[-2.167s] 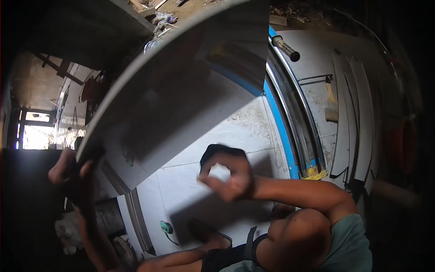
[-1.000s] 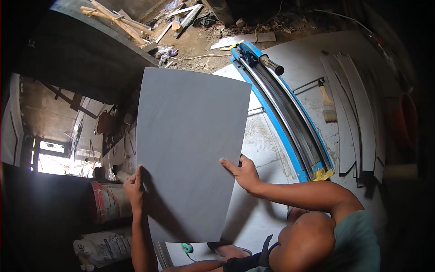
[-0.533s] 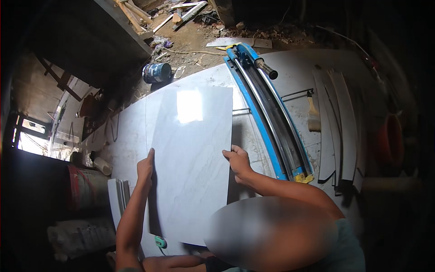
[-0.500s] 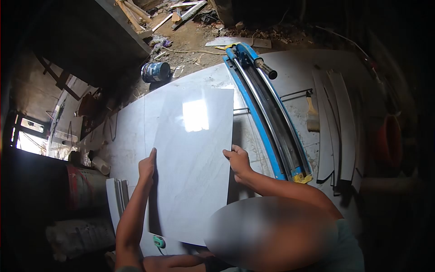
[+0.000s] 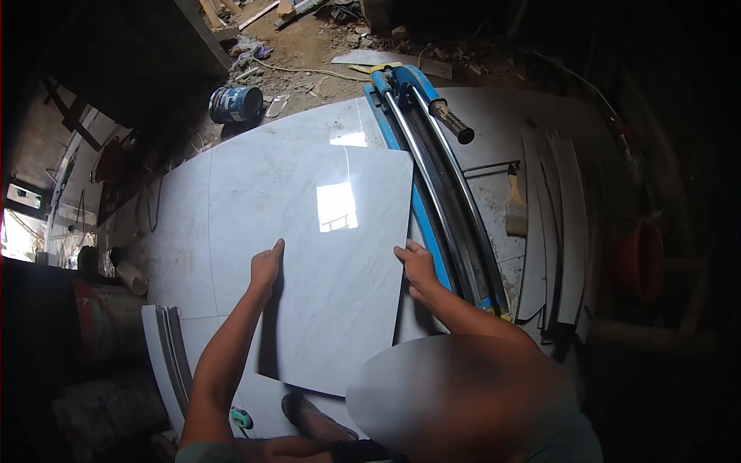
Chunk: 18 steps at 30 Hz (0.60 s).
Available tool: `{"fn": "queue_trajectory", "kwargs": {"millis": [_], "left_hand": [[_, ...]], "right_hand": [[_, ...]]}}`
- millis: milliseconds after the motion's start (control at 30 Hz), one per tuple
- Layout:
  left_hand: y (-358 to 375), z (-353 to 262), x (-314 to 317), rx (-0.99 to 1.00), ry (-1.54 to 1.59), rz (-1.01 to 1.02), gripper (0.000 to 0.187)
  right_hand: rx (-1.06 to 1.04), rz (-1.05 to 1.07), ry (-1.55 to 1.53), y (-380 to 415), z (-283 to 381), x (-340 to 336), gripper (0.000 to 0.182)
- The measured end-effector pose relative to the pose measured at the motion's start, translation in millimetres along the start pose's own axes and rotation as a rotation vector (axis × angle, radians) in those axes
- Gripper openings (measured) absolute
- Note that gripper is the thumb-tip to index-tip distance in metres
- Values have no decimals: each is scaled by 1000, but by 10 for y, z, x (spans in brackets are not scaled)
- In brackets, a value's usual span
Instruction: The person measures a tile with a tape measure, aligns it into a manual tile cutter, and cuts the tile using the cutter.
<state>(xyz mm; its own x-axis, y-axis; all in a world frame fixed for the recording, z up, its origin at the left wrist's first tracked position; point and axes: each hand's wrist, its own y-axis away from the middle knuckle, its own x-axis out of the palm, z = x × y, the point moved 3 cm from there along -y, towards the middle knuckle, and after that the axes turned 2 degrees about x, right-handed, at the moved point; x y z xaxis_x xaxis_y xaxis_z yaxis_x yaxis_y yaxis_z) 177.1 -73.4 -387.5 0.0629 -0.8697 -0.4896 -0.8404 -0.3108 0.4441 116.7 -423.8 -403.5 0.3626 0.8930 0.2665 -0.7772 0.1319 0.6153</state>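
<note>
A large glossy white tile (image 5: 340,285) with faint grey veining is gripped by its two long sides, its near edge raised over the floor. My left hand (image 5: 266,266) is closed on the left edge, thumb on top. On the opposite edge my right hand (image 5: 417,264) pinches the tile, thumb above and fingers under it. Just right of that hand lies a blue manual tile cutter (image 5: 441,197) with chrome rails and a black-gripped handle (image 5: 451,122). The tile's far right corner overlaps the cutter's blue side in this view.
A paintbrush (image 5: 515,210) and long tile strips (image 5: 567,231) lie right of the cutter. More strips (image 5: 166,355) lie at left. A green tape measure (image 5: 241,418) is near my foot (image 5: 309,417). A paint bucket (image 5: 235,105) stands by rubble; a red bucket (image 5: 642,262) is far right.
The tile has moved right in both hands, its far right corner now over the cutter's blue side. The view has shifted, and a foot shows below the tile.
</note>
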Motion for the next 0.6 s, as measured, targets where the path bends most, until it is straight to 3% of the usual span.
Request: {"fn": "queue_trajectory", "kwargs": {"millis": [333,600], "left_hand": [[-498,-277,509,4,161,91,52],[-864,-97,820,-75,242,97,51]], "right_hand": [[-148,-51,-122,-629,338,-76,41],[-201,-258,-45,-585,461,-79,65]]}}
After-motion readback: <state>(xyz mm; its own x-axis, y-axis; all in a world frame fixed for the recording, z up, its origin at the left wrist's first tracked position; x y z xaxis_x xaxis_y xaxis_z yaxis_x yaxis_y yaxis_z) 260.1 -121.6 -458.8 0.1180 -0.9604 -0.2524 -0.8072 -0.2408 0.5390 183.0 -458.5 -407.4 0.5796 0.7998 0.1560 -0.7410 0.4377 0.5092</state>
